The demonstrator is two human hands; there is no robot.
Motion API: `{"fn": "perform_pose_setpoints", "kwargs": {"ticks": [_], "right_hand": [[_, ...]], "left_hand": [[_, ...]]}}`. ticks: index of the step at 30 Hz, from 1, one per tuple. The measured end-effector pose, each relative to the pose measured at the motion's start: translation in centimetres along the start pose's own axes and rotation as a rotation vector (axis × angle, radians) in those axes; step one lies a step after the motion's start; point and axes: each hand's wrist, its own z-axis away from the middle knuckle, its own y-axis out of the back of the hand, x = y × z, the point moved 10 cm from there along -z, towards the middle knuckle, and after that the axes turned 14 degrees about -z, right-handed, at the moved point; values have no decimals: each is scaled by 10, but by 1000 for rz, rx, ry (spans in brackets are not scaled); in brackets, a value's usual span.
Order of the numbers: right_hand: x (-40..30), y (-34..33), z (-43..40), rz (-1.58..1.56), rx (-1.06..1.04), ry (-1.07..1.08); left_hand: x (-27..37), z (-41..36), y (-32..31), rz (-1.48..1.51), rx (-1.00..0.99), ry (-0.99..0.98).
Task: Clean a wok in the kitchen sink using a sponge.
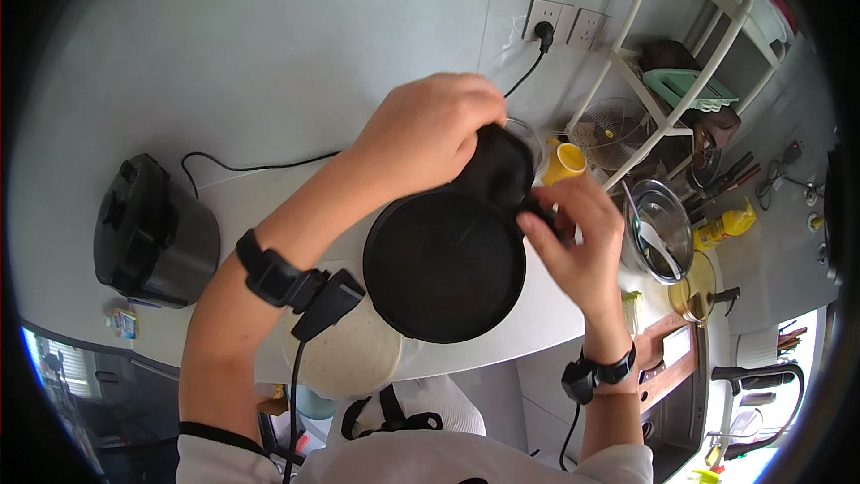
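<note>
A round black flat pan (pixel 447 269) is in front of me over the white counter. My left hand (pixel 437 134) reaches across behind it and holds the upper edge of a black rounded box-shaped piece (pixel 500 165), which overlaps the pan's far rim. I cannot tell whether this piece is joined to the pan. My right hand (pixel 581 235) grips a short black handle-like part (pixel 554 222) at the pan's right, mostly covered by the fingers. A thin pale round of dough or flatbread (pixel 353 359) lies at the counter's front edge, partly beneath my left wrist strap.
A dark electric cooker (pixel 158 235) stands left, a small carton (pixel 123 323) near it. Right are a yellow mug (pixel 564 161), a metal bowl (pixel 658 232) with a spoon, a white rack (pixel 699 94), a yellow bottle (pixel 729 225), and a sink (pixel 672 417). A plug (pixel 544 32) sits in the wall socket.
</note>
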Motion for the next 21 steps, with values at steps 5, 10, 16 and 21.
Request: {"fn": "perform_pose_setpoints", "kwargs": {"ticks": [5,10,16,21], "right_hand": [[23,19,-33,19,159,-39],[78,44,-66,-51,136,-227],[100,49,-89,-90,157,-280],[118,65,-87,-54,234,-284]], "left_hand": [[-10,-16,2,-13,106,98],[-43,34,13,-53,79,306],[-148,324,-102,3,-762,637],[-129,445,-116,36,-947,805]]}}
